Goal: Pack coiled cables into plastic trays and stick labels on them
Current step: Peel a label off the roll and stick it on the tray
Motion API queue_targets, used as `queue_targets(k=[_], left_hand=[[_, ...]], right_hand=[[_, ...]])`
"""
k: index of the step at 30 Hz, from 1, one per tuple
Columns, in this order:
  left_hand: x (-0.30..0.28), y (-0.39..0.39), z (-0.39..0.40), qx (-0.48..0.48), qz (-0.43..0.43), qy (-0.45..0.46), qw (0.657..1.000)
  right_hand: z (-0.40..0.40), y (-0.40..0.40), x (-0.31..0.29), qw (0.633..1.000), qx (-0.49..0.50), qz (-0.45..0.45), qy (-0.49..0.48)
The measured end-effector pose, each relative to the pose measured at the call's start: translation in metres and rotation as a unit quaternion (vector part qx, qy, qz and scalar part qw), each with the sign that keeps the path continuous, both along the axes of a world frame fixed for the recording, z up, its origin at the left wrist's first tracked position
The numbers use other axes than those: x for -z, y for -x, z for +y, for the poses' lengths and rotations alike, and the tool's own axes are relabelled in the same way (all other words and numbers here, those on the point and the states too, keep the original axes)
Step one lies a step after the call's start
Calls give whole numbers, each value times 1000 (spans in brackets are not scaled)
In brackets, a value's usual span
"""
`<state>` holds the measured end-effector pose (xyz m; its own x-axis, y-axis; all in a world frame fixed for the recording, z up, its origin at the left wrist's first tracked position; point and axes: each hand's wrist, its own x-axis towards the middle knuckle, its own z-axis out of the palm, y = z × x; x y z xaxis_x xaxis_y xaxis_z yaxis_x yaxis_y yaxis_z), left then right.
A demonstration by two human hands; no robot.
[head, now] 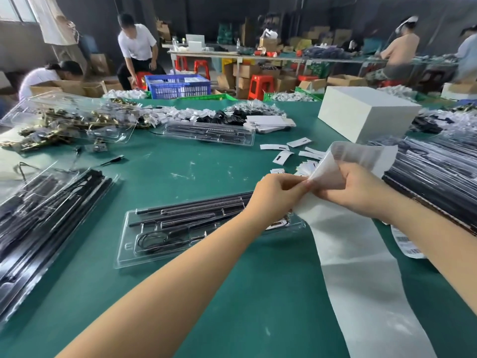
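A long white label strip [358, 267] runs from the lower right up to my hands, its upper end bent over and showing printed barcodes. My right hand [358, 192] grips the strip at the fold. My left hand [278, 195] pinches a label edge at that same fold, fingertips against the right hand's. Below my left hand a clear plastic tray [129, 251] lies on the green table, holding black rods and a coiled black cable [152, 241]. The tray's right end is hidden behind my left wrist and the strip.
Stacks of filled trays lie at the left [38, 215] and right [438, 177]. Another filled tray [209, 133] sits farther back. Loose white labels [284, 153] are scattered beyond my hands. A white box [366, 112] stands at the back right. Several people work in the background.
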<state>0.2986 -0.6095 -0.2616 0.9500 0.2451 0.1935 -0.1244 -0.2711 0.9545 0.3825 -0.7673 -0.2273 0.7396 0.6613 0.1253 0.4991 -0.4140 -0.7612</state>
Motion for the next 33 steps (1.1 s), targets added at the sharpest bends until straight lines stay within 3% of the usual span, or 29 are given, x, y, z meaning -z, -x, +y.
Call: queue_targets(k=[3,8,12,15,20,23,28,31,33], left_hand=[[-1,2,3,40,57,163,984],[2,1,13,92,126,240,958],[3,0,14,70,133,237,960],[3,-2,19,8,125,267,956],[5,8,74,-197,65,361,909],[18,27,115,-282,24,288,915],[45,82,164,-365,-3,38,930],[63,112,172,-414,25,-65,908],[73,122,169,-429,42,-101,897]], right_hand=[[0,0,-2,999,-19,27,-15],[0,-6,0,998,-22,47,-22],[2,-6,1,999,-24,45,1],[-1,-9,0,998,-28,50,33],[-17,-40,9,992,61,115,-6],[-20,-63,17,989,128,72,30],[-6,-89,13,986,159,44,4],[9,-97,14,970,195,-58,133],[21,-91,23,920,279,-152,230]])
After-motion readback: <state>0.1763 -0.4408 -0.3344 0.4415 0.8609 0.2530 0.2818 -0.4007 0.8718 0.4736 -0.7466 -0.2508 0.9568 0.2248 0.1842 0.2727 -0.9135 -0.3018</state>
